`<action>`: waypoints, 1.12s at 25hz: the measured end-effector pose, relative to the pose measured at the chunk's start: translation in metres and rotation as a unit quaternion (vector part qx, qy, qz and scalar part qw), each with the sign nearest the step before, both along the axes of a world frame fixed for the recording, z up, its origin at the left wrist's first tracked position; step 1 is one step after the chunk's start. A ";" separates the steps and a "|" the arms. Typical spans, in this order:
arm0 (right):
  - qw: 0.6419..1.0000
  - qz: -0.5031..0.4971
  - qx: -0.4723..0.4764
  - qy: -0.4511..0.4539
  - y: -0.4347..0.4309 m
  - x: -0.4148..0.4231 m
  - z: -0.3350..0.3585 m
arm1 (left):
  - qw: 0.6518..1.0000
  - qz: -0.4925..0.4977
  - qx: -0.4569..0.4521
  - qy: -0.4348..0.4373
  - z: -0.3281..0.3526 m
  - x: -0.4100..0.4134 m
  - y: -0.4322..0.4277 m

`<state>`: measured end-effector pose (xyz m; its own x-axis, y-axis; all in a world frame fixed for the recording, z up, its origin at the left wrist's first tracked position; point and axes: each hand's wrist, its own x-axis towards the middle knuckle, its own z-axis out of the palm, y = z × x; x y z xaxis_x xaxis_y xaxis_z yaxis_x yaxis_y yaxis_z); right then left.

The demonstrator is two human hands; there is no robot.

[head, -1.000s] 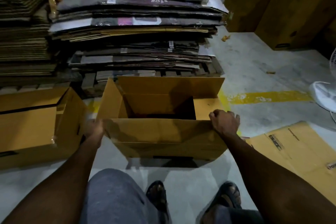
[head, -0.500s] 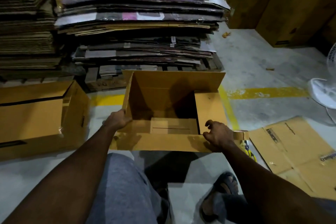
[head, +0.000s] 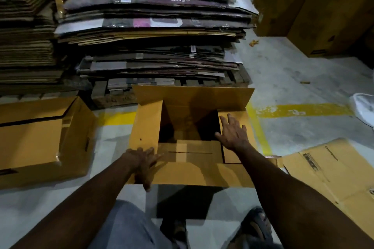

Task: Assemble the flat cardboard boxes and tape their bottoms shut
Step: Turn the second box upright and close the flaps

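**Both palms flat on the flaps of the open box**

Landmark: the open box (head: 190, 176), standing on the concrete floor (head: 293, 79) straight in front of my knees, mouth up.

- Four flaps show. Far flap (head: 194, 97) stands up and leans away from me. Left flap (head: 145, 125) is tilted outward. Right flap (head: 248, 121) is folded in over the opening. Near flap (head: 198, 176) leans toward me.
- Inside the box, at its near side, a lighter cardboard panel (head: 194, 151) with a thin dark slit lies flat. The rest of the interior is in deep shadow.
- My left hand (head: 142, 162) rests at the box's near left corner, where left flap meets near flap. Fingers spread and mostly straight, gripping nothing.
- My right hand (head: 232, 135) lies palm down on the right flap, fingers straight and fanned wide, tips toward the far flap. It holds nothing.
- Left of the box, apart from it: an assembled box (head: 36, 137) lying on its side.
- Right of the box, near my right forearm: a flat cardboard sheet (head: 334, 170) with dark print, lying on the floor.
- Behind the box: a tall stack of flattened cartons (head: 153, 32) on a pallet.
- A yellow floor line (head: 299, 110) runs out from the box's right side.
- Far right behind the box: large closed cartons (head: 323, 6).
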<state>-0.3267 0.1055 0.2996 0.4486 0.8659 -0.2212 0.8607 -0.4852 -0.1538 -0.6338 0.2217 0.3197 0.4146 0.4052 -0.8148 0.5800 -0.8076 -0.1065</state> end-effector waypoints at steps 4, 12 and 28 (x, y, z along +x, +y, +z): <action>0.999 0.027 0.019 -0.029 0.085 0.008 0.000 | 1.000 -0.024 -0.008 -0.016 -0.005 0.015 0.004; 0.994 0.061 0.011 -0.093 0.170 0.022 0.005 | 0.952 0.197 -0.153 -0.179 -0.019 -0.006 0.025; 0.987 0.026 0.124 0.098 0.079 0.043 -0.014 | 0.922 0.134 0.251 -0.263 -0.065 0.042 0.070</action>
